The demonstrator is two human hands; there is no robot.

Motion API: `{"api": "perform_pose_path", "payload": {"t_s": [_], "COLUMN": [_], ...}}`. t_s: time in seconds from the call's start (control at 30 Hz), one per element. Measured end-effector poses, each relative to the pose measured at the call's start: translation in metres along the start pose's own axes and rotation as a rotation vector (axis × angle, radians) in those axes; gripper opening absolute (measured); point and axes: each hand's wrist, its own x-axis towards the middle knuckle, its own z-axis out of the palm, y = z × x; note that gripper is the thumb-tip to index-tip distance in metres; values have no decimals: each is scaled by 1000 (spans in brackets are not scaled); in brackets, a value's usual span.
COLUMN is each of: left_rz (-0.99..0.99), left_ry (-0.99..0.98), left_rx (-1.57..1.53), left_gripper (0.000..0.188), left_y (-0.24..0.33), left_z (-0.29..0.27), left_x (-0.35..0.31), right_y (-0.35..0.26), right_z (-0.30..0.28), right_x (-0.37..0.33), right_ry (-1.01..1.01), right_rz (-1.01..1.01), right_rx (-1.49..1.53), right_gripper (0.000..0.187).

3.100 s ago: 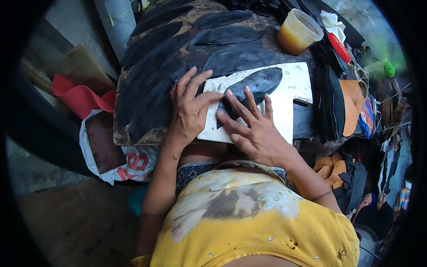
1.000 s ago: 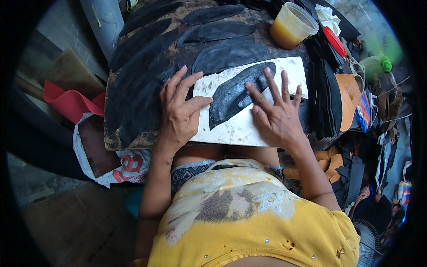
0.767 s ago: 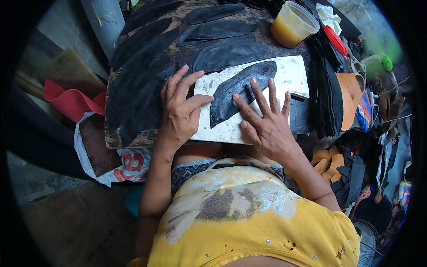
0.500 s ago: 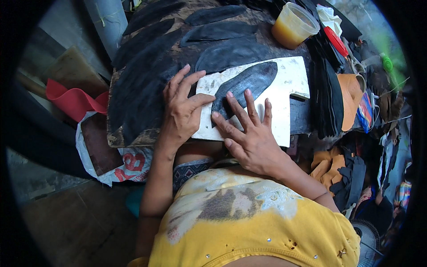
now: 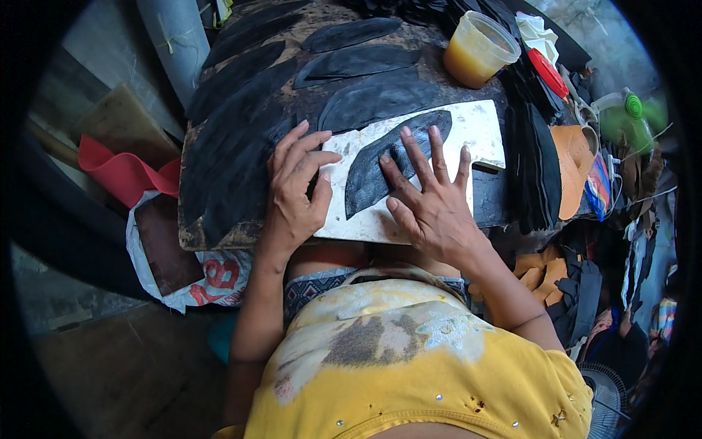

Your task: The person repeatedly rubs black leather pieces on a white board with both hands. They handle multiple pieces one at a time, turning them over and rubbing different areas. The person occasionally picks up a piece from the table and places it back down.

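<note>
A: Centre of frame: what lies under the hands?
B: A white board on the table, carrying a dark curved leather piece.
A: Right hand?
B: Flat, fingers spread, grip released; fingertips press the leather piece.
A: Left hand?
B: Open, palm down at the board's left edge, grasping nothing.
A: Surroundings?
B: More dark leather pieces across the upper table; a tub of amber liquid at upper right; a red lid beside it.
</note>
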Motion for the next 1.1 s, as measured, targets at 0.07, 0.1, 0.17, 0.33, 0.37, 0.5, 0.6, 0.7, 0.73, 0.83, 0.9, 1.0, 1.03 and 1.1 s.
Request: {"api": "perform_pose_path", "payload": {"t_s": [0.07, 0.1, 0.17, 0.33, 0.37, 0.5, 0.6, 0.7, 0.73, 0.83, 0.9, 1.0, 1.03, 1.1], "left_rz": [1, -3, -21, -64, -76, -112, -162, -185, -210, -269, -265, -291, -275, -330], "left_ry": [41, 65, 110, 197, 203, 209, 172, 114, 83, 2, -33, -74, -62, -72], "left_rx": [-42, -74, -121, -195, -210, -233, -212, -171, -193, -240, -261, -238, -191, -191], "left_gripper": [22, 21, 20, 15, 14, 11, 11, 14, 15, 17, 18, 18, 19, 21], "left_y": [0, -1, -1, -4, -4, -2, 4, 9, 11, 13, 12, 10, 9, 8], "left_z": [0, -1, -2, -2, -2, -4, -6, -9, -10, -10, -7, 2, 4, 7], "left_x": [-1, -1, -2, -2, -2, -2, -1, 5, 6, 10, 12, 17, 18, 21], "right_y": [10, 23, 45, 53, 49, 33, 22, 9, 6, 3, 7, 12, 12, 9], "right_z": [-3, -5, -7, -1, -1, -3, -5, -5, -6, -12, -14, -10, -7, -2], "right_x": [1, 6, 15, 15, 14, 14, 14, 8, 5, -3, 0, 12, 17, 23], "right_ry": [33, 52, 115, 150, 185, 89, 23, -10, -38, -110, -55, 45, 65, 102], "right_rz": [136, 250, 331, 173, 133, 72, -5, -83, -120, -212, -65, 46, 54, -18], "right_rx": [-110, -199, -263, -336, -339, -244, -140, -92, -51, 17, -94, -168, -159, -113], "right_gripper": [53, 52, 50, 50, 50, 46, 45, 45, 44, 44, 44, 46, 47, 49]}}
